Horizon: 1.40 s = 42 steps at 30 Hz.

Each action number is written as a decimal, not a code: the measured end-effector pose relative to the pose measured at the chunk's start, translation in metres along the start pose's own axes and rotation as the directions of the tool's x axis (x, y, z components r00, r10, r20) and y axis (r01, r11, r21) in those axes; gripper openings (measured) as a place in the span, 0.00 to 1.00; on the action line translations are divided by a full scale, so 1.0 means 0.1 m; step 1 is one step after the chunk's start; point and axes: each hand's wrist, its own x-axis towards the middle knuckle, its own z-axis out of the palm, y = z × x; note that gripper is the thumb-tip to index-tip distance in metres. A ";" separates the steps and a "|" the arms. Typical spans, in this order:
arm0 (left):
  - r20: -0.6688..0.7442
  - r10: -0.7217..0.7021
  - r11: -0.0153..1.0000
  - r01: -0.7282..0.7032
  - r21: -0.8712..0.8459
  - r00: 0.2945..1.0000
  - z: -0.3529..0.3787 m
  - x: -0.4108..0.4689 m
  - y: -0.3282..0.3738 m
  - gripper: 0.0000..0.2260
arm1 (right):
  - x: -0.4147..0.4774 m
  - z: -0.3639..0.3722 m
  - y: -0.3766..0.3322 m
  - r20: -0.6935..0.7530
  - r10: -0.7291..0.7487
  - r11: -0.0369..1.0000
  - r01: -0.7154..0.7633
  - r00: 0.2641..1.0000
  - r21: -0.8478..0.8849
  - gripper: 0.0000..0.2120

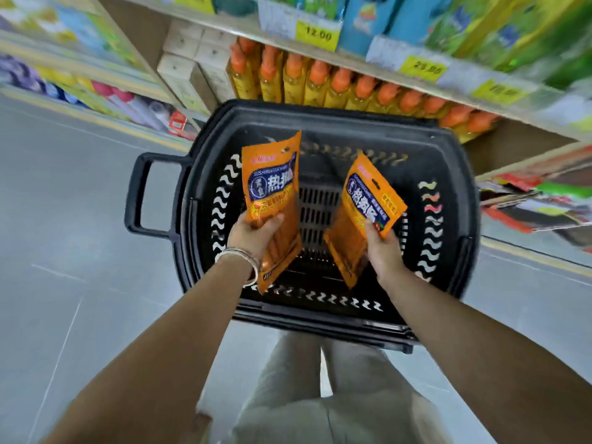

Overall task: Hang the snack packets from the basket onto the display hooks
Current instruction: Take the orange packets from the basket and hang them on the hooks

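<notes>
We hold two orange snack packets above the black basket (320,322): the left packet (272,190) over its left half, the right packet (368,200) over its right half, both lifted clear of its slatted floor. No display hooks show around the basket. Each packet is held by its lower part alone, so we judge the glossy film could slip and drop back in, and the far top ends may wobble when threaded onto a hook. Our left hand (253,233) grips its packet, thumb across the front. Our right hand (382,248) pinches its packet's lower edge, thumb on top. Beyond the basket stand orange-capped bottles (339,88).
</notes>
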 end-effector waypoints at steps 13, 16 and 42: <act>0.189 0.562 0.795 -0.589 0.148 0.805 0.68 -1.73 0.93 0.07 | -1.18 -1.95 -0.32 -0.311 -0.461 0.853 0.511 0.831 0.103 0.17; 0.149 0.638 0.753 -0.652 0.084 0.756 1.12 -2.21 1.14 0.05 | -1.37 -2.57 -0.31 -0.389 -0.500 0.795 0.589 0.774 0.148 0.15; -0.133 0.929 0.320 -0.931 -0.173 0.344 3.09 -4.38 3.70 0.17 | -1.93 -6.31 -2.22 -0.714 -0.604 0.335 0.926 0.354 0.176 0.22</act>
